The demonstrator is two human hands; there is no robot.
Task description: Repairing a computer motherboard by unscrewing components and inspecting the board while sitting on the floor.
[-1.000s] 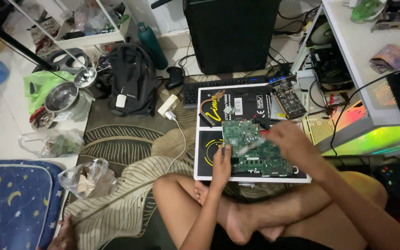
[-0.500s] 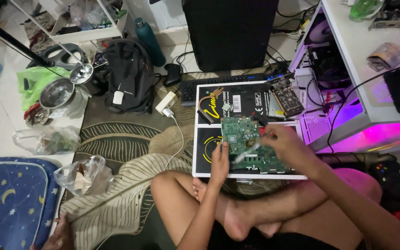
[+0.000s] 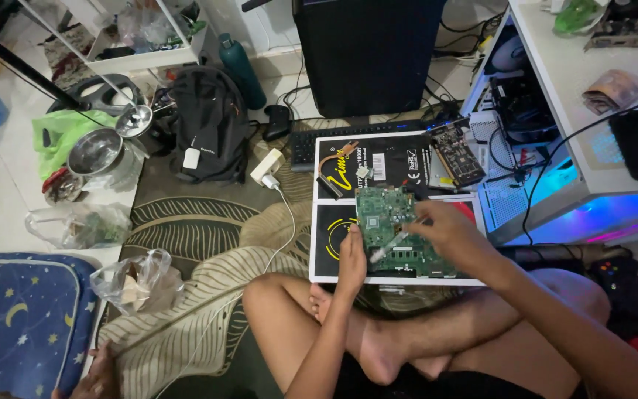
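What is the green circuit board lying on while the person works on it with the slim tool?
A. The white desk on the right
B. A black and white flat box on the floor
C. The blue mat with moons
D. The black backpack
B: the green circuit board lies on a black and white flat box on the floor, with the left hand steadying its edge and the right hand holding a slim tool over it.
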